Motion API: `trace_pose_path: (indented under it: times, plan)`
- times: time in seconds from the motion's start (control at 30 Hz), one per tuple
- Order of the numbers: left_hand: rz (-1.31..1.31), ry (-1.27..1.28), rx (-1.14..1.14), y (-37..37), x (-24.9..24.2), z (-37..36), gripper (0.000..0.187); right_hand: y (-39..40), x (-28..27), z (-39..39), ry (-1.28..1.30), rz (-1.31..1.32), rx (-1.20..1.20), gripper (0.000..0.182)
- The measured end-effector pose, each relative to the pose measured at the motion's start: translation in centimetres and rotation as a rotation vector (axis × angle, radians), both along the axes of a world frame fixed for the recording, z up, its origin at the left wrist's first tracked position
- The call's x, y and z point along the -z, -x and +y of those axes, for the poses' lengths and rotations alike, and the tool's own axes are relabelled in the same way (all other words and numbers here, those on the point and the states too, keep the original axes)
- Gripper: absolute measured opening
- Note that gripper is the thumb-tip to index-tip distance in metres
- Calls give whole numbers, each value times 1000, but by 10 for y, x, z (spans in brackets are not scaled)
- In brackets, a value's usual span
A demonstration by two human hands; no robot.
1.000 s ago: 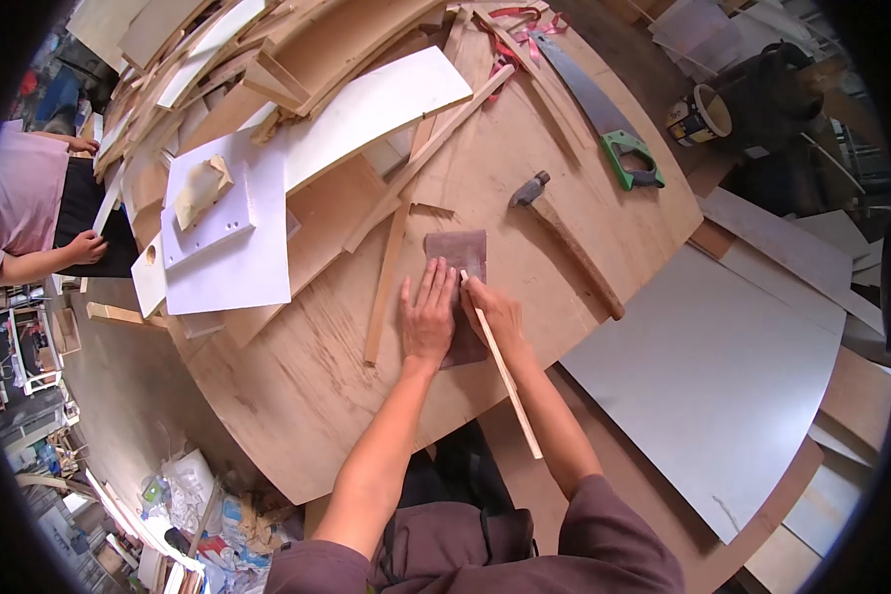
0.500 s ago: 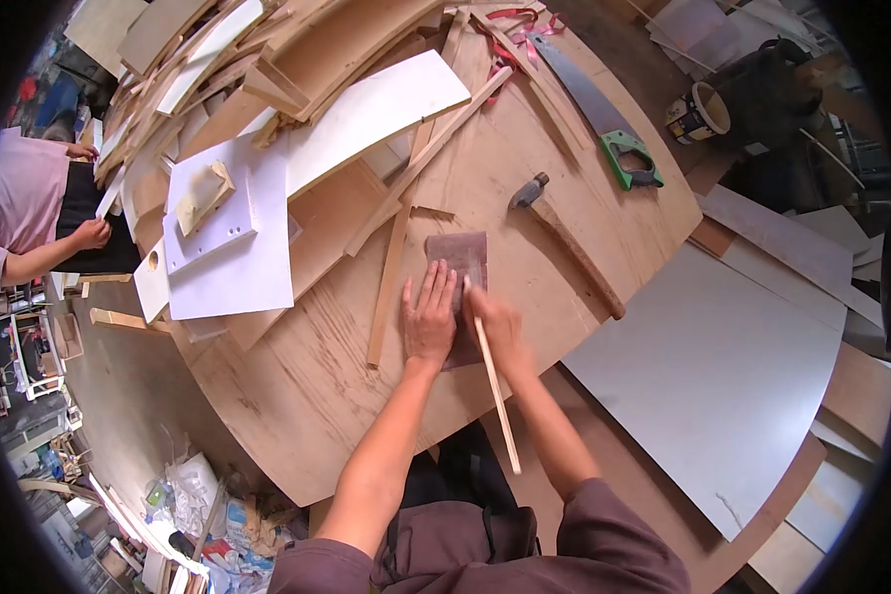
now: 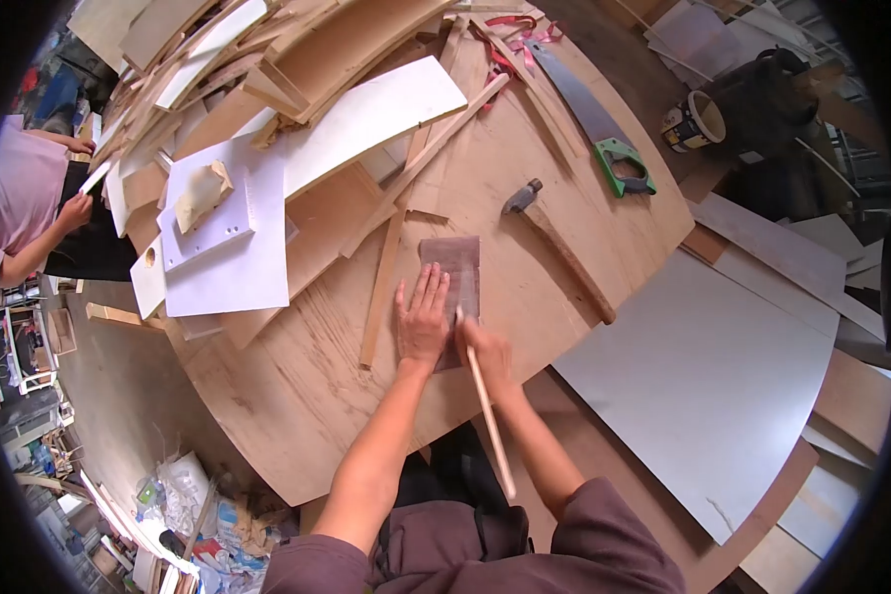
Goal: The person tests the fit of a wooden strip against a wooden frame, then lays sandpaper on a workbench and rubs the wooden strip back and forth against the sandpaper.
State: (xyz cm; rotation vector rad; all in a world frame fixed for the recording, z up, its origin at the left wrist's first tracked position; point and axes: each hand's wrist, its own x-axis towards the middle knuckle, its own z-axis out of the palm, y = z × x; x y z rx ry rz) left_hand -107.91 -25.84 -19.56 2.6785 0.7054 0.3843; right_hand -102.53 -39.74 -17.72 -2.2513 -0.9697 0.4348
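Note:
My left hand (image 3: 426, 322) lies flat, fingers stretched out, on a brownish sheet that looks like sandpaper (image 3: 450, 250), pressing it to the wooden tabletop. Just to its right, my right hand (image 3: 487, 356) is closed around a thin wooden stick (image 3: 491, 428). The stick's far tip rests on or just over the sheet beside my left hand. Its near end points back past the table edge toward my body. A hammer (image 3: 566, 253) with a wooden handle lies on the table to the right of the sheet.
A handsaw (image 3: 576, 99) with a green handle lies at the far right of the table. Wood strips and white boards (image 3: 376, 119) are heaped at the far left. Another person (image 3: 35, 198) holds a pale strip at left. A large grey panel (image 3: 703, 386) lies beyond the right edge.
My right hand has slid back toward my body along the sheet, drawing the stick with it. My left hand stays flat on the sheet. The view has shifted slightly.

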Motion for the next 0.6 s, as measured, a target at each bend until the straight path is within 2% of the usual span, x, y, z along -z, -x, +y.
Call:
trace_pose_path:
  times: [0.07, 0.13, 0.27, 0.33, 0.47, 0.6]
  plan:
    - [77, -51, 8, 1, -1, 1, 48, 31, -18, -24, -21, 48, -7, 16]
    - [54, -42, 0, 0, 3, 1, 48, 30, -15, -25, 39, -20, -24, 22]
    - [54, -33, 3, -1, -7, 1, 48, -33, -20, 31, -65, 34, -14, 12]
    - [34, -42, 1, 1, -4, 1, 48, -42, -22, 46, -27, -103, 40, 7]
    - [46, -49, 5, -1, -3, 2, 49, 19, -20, -12, 9, -2, 36, 11]
    - [27, -31, 1, 1, -2, -1, 51, 33, -20, -28, 75, 14, 55, 11]
